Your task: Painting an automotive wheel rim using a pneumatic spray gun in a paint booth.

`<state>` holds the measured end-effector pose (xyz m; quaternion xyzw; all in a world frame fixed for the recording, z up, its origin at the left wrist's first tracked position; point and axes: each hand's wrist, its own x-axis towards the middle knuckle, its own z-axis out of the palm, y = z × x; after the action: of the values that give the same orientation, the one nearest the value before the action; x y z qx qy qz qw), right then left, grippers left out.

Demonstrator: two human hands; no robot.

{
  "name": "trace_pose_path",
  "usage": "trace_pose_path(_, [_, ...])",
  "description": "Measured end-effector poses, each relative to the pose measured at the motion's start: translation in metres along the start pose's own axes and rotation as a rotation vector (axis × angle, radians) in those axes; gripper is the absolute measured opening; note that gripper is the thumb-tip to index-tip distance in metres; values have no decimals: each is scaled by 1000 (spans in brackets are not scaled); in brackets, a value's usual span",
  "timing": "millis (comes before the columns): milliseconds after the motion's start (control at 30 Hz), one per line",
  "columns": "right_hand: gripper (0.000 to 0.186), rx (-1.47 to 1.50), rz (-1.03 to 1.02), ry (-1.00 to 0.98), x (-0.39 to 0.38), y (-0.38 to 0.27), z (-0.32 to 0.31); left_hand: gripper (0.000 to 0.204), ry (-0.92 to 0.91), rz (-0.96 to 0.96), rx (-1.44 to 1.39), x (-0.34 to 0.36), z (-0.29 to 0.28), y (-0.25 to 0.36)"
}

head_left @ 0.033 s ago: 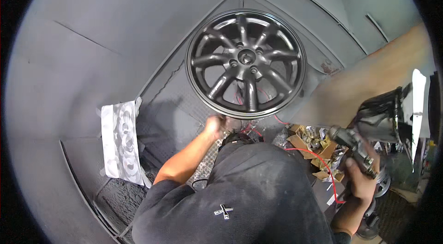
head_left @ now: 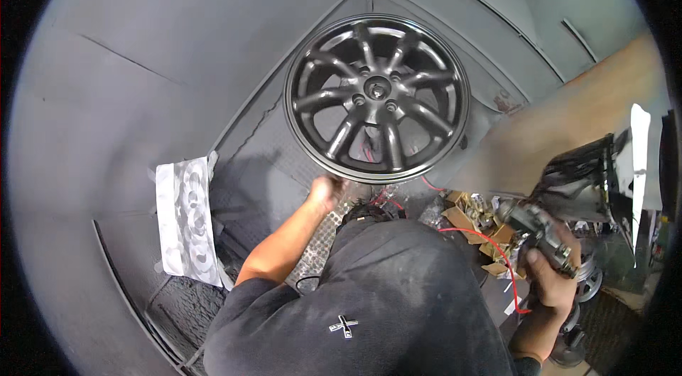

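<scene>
A glossy dark grey multi-spoke wheel point(head_left: 406, 104) lies face up in the middle, raised above the booth floor. My left hand point(head_left: 325, 192) is just beneath its near rim; its fingers are blurred, and whether they touch or grip anything is unclear. At lower right, my right hand point(head_left: 550, 269) is wrapped around a metal spray gun point(head_left: 533, 223), its front end angled up and left. A red hose point(head_left: 490, 241) runs in a curve near that hand.
Grey walls point(head_left: 121, 77) surround the work. A white paint-marked sheet point(head_left: 181, 219) is propped at left. At right stand a brown board point(head_left: 526, 148) and a paint-smeared container point(head_left: 575, 170), with torn cardboard point(head_left: 462, 219), clutter and several smaller wheels point(head_left: 590, 280) below.
The wheel has turned slightly, its spokes shifted round. The spray gun and my right hand have moved a little to the left. My left hand has moved slightly left.
</scene>
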<state>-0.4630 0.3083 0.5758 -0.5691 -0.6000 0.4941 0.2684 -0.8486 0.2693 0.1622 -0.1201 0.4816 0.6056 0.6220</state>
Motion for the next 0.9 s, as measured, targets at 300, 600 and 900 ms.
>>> trace_pose_path(300, [53, 32, -26, 116, 12, -3, 16, 31, 32, 129, 230, 27, -11, 80])
trace_pose_path(600, [59, -48, 3, -199, 9, 0, 6, 33, -214, -295, 342, -39, 53, -51])
trace_pose_path(900, [48, -158, -118, 142, 17, 28, 5, 30, -214, -328, -31, -22, 50, -64])
